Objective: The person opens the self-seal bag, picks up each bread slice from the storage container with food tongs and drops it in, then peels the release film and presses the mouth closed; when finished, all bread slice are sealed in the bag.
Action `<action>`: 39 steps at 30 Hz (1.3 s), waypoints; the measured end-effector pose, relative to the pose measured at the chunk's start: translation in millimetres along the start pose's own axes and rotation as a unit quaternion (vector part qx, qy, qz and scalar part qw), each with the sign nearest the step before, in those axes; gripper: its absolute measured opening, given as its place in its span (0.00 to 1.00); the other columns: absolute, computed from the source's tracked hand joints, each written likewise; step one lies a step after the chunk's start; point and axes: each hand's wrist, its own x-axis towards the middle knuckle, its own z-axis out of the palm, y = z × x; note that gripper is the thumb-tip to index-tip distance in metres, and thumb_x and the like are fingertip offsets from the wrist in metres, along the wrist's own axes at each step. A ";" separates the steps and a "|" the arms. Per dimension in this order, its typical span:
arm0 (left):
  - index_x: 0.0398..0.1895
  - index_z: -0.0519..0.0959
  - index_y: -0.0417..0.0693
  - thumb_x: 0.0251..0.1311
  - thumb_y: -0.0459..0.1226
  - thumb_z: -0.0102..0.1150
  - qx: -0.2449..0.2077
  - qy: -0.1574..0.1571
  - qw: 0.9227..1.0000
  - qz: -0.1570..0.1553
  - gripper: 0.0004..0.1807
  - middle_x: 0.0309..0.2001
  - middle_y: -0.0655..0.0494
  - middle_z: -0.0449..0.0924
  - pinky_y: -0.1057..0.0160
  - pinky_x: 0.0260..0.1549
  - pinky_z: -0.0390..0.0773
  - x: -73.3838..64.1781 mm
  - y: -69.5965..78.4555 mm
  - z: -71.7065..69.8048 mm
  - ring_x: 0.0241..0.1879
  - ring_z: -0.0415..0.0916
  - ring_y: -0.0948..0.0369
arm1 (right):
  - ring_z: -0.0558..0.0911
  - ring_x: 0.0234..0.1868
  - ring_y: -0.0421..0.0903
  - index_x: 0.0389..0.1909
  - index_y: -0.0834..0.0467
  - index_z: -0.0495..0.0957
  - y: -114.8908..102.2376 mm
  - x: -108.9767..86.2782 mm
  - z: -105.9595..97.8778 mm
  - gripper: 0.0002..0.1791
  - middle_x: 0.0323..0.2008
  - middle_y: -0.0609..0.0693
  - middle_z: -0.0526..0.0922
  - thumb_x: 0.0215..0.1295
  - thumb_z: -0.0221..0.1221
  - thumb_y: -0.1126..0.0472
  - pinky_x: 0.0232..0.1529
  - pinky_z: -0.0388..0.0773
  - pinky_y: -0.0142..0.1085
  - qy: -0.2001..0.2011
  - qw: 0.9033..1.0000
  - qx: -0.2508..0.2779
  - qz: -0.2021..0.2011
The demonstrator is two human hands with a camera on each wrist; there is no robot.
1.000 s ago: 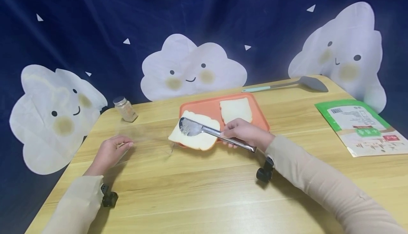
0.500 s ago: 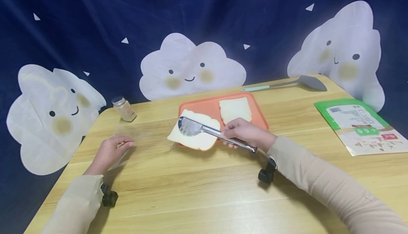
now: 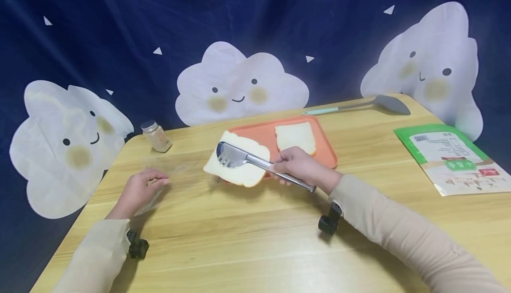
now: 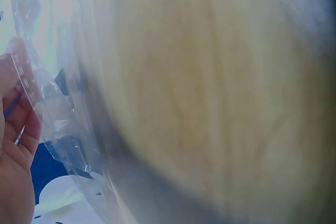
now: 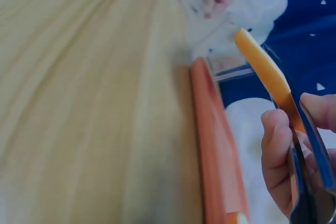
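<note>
My left hand [image 3: 137, 191] pinches the edge of a clear plastic bag [image 4: 63, 121], hard to make out in the head view. With my right hand [image 3: 299, 165] I grip metal tongs [image 3: 261, 163]. A slice of bread [image 3: 245, 175] is clamped between their ends, lifted and slightly tilted over the left front part of the orange tray [image 3: 255, 132]; the right wrist view shows it edge-on. A second bread slice [image 3: 295, 136] lies flat on the tray. The slice's left corner is near the bag's mouth; whether they touch I cannot tell.
A small jar with a silver lid [image 3: 155, 136] stands at the back left. Along the back edge lies a grey spatula [image 3: 389, 104] with a mint handle. A green and white packet [image 3: 451, 160] lies flat at the right of the wooden table [image 3: 247, 239].
The tongs and the held bread slice have shifted a little left, with my right hand following. My left hand stays nearly in place, while the clear bag has changed its shape slightly.
</note>
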 end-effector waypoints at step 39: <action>0.35 0.82 0.37 0.58 0.34 0.60 0.009 0.010 1.000 0.018 0.08 0.37 0.44 0.82 0.60 0.36 0.75 2.8 6.4 5.1 0.39 0.77 0.51 | 0.74 0.16 0.42 0.33 0.70 0.77 -0.5 14.9 26.3 0.08 0.21 0.58 0.79 0.61 0.56 0.66 0.18 0.73 0.30 -0.016 0.999 -0.021 0.020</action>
